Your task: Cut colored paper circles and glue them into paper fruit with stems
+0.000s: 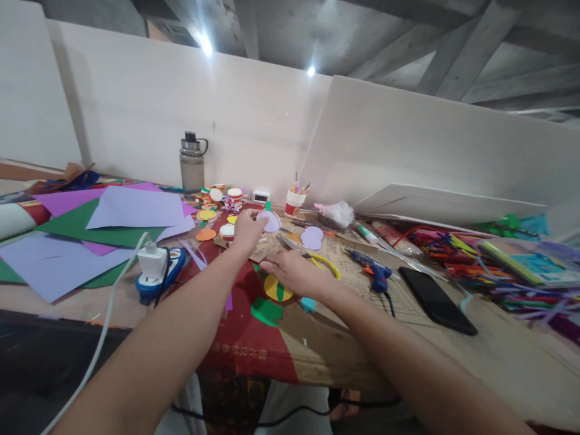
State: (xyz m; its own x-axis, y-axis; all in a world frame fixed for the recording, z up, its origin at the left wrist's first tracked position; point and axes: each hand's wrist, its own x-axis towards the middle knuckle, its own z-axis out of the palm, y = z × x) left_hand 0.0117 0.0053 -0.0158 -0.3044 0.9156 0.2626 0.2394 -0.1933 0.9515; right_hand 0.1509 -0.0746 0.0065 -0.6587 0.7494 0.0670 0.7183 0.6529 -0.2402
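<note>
Pale purple round paper disc (271, 222) is pinched in the left hand (248, 233), beyond and left of the yellow-handled metal scissors (334, 266). The right hand (296, 273) overlaps the scissors; whether it grips anything, I cannot tell.

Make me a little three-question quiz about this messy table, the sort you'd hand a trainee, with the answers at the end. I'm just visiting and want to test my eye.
1. Open question: What is the left hand holding?
2. True or false: In this view, the black phone lies to the right of the glue gun.
3. Fill the gap: The scissors beside the right hand have ____ handles.

Key:
1. A pale purple disc.
2. True.
3. Yellow.
</note>
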